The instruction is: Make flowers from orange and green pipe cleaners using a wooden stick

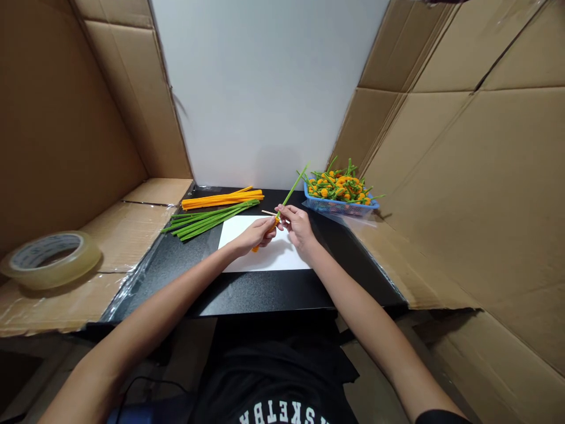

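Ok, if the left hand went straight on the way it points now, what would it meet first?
Most likely the right hand, just ahead of the left hand, near the base of the green stem. Depth is unclear here, so I can't tell whether their fingers already touch.

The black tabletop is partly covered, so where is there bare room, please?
Bare black tabletop shows between the white sheet and near edge, and between the right forearm and right-hand cardboard. Crowded: orange strips and green strips at back left, blue basket at back right, left hand and right hand over the sheet.
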`<state>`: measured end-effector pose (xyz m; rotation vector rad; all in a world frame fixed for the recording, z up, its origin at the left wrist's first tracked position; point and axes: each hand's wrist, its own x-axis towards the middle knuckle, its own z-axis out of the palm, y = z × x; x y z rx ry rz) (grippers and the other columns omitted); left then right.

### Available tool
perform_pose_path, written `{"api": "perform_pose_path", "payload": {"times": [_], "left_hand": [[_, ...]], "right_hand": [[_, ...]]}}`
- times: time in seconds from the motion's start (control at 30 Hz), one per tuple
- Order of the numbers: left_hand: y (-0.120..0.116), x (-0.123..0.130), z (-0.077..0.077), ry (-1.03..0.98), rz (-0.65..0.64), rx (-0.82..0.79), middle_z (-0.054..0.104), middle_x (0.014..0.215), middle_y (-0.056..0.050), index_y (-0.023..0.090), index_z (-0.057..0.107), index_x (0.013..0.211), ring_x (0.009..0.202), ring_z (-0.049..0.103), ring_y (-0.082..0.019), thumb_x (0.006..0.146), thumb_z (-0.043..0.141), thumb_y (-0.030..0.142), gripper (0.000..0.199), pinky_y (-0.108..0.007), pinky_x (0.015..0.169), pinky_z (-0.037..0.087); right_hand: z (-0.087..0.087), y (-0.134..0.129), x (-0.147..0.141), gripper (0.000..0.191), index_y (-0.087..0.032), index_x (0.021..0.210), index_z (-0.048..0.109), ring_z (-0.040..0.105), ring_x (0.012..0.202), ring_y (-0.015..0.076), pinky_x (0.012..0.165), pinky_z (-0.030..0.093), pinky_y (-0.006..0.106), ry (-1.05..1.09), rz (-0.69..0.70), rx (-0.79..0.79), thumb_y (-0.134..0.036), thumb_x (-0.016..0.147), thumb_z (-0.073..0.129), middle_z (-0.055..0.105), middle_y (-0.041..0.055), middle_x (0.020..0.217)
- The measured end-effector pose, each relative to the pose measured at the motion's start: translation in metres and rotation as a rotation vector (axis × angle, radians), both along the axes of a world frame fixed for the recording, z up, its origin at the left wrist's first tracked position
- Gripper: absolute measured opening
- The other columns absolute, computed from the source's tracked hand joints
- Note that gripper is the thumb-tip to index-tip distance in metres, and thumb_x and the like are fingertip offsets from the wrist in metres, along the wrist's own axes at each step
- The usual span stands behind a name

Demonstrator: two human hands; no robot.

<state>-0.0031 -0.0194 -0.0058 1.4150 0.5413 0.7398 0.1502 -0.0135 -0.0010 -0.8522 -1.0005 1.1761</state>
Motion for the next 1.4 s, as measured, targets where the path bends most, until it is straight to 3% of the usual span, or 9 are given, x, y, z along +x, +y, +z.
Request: {"api": "perform_pose_path", "payload": {"times": [0.2,0.33,0.6,0.77,0.9,1.2,1.4], "left_hand": [[-0.001,0.001,0.001,-0.044,0.003,-0.074,0.03,0.06,0.008,0.017,0.054,0.093,0.043,0.02,-0.005,0.09,0.054,0.063,0.046,-0.016,0.04,0.017],[-0.001,0.001,0.001,-0.062,0.003,-0.114,0.031,0.06,0.008,0.018,0.052,0.089,0.042,0.02,-0.004,0.09,0.055,0.062,0.044,-0.016,0.04,0.016],[-0.001,0.001,0.003,-0.098,0.051,-0.18,0.033,0.059,0.008,0.018,0.048,0.083,0.042,0.02,-0.003,0.092,0.055,0.058,0.042,-0.015,0.039,0.017],[-0.001,0.001,0.005,-0.125,0.04,-0.177,0.033,0.059,0.007,0.017,0.051,0.084,0.042,0.022,-0.004,0.092,0.057,0.056,0.04,-0.014,0.039,0.017],[-0.002,0.002,0.005,-0.111,0.011,-0.172,0.033,0.059,0.008,0.016,0.054,0.09,0.042,0.021,-0.004,0.091,0.056,0.057,0.041,-0.015,0.039,0.017],[0.0,0.001,0.009,-0.147,0.064,-0.16,0.032,0.057,0.009,0.018,0.045,0.078,0.041,0.02,-0.003,0.087,0.062,0.059,0.045,-0.015,0.04,0.015],[0.0,0.001,0.009,-0.131,0.048,-0.159,0.034,0.058,0.008,0.018,0.045,0.078,0.042,0.021,-0.003,0.089,0.059,0.058,0.044,-0.015,0.04,0.017]], "right_hand": [[0.0,-0.002,-0.006,0.034,-0.017,0.068,0.07,0.039,0.047,0.006,0.045,0.03,0.023,0.004,0.003,0.048,-0.046,0.06,0.086,0.048,-0.0059,0.055],[-0.001,-0.004,-0.009,0.031,-0.018,0.067,0.07,0.04,0.051,0.006,0.048,0.031,0.023,0.001,-0.008,0.07,-0.044,0.061,0.086,0.056,-0.0034,0.06],[-0.001,-0.011,-0.014,0.03,-0.019,0.065,0.068,0.041,0.054,0.0058,0.051,0.031,0.021,-0.02,0.021,-0.018,-0.042,0.06,0.086,0.055,-0.0045,0.061],[0.001,-0.003,-0.006,0.031,-0.021,0.076,0.072,0.044,0.059,0.007,0.053,0.034,0.022,0.05,-0.026,-0.01,-0.046,0.062,0.084,0.061,-0.0028,0.074],[-0.001,0.002,0.0,0.029,-0.021,0.071,0.071,0.042,0.058,0.0077,0.05,0.03,0.023,0.032,-0.092,0.022,-0.044,0.061,0.084,0.057,-0.0032,0.068],[-0.005,-0.014,-0.022,0.027,-0.021,0.074,0.07,0.042,0.057,0.0072,0.055,0.034,0.021,0.07,-0.015,-0.013,-0.043,0.064,0.081,0.047,-0.0067,0.059],[0.004,-0.009,-0.014,0.035,-0.023,0.089,0.072,0.043,0.058,0.0064,0.052,0.034,0.021,0.137,-0.038,-0.017,-0.042,0.062,0.082,0.058,-0.0047,0.074]]}}
